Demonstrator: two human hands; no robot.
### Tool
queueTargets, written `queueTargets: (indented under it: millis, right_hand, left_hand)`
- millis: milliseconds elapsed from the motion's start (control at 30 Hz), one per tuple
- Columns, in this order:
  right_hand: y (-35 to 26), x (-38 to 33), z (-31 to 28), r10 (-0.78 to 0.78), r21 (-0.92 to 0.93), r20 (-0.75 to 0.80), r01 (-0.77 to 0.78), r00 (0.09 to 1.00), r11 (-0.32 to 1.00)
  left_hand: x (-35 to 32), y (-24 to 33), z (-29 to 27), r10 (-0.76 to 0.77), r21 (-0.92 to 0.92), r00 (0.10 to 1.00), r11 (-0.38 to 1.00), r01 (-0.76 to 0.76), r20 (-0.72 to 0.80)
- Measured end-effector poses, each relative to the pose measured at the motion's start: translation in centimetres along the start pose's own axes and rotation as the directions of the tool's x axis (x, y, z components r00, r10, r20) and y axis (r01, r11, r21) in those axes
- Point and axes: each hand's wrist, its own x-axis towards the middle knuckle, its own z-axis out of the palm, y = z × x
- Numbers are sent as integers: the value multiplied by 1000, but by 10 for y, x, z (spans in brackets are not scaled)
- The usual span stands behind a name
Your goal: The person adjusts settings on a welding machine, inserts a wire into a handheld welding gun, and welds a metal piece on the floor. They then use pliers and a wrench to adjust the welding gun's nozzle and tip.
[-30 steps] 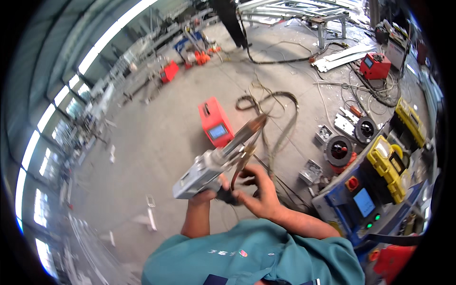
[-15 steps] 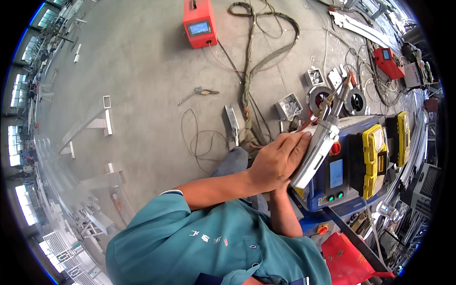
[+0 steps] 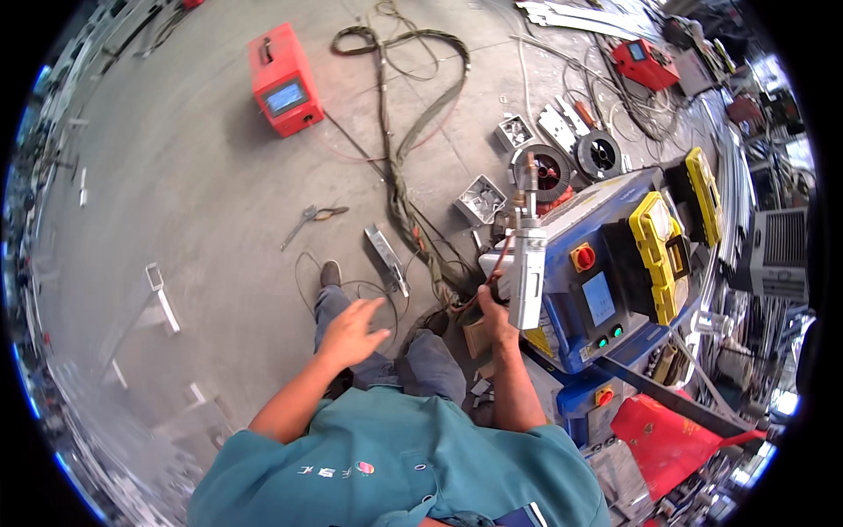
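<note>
The silver gun-shaped tool (image 3: 527, 274) is held in the air on the person's right, seen against the left edge of the blue machine (image 3: 571, 338); whether it touches that edge I cannot tell. Its long axis runs nearly straight away from the person: the blunt body end is nearest, and the copper-coloured nozzle points outward toward the spools, leaning barely to the right.

The right hand (image 3: 497, 314) is the nearer one by far. It is wrapped round the tool's dark grip, low on the left of the body, though the body hides most of the fingers. The left hand (image 3: 353, 334) is bare and unclosed, fingers spread, over the person's left leg; from it, the tool lies to the right and somewhat farther out, well apart.

Beyond the nozzle, on the floor, are a dark spool with a red centre (image 3: 556, 172) and a second dark spool (image 3: 600, 156) to its right. A metal box of scraps (image 3: 469, 213) sits left of the nozzle. A yellow-lidded toolbox (image 3: 657, 250) rests toward the machine's right edge. Farther left, a thick cable (image 3: 392, 167) crosses the floor, with a red unit (image 3: 279, 79) beyond it.
</note>
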Motion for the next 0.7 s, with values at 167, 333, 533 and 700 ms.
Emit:
queueTargets:
  millis: [167, 333, 533, 700]
  right_hand:
    - [23, 20, 65, 29, -46, 24, -28, 999, 999]
    - [10, 50, 137, -110, -313, 77, 128, 991, 941]
    - [59, 55, 204, -124, -389, 70, 142, 990, 910]
    - [109, 50, 249, -80, -474, 28, 84, 996, 877]
  left_hand:
    - [59, -126, -69, -196, -4, 977, 980, 197, 83]
    - [155, -235, -129, -286, 28, 928, 957, 287, 240]
    - [221, -335, -156, -319, -49, 902, 936, 347, 290]
    - [272, -448, -124, -389, 66, 877, 920, 387, 281]
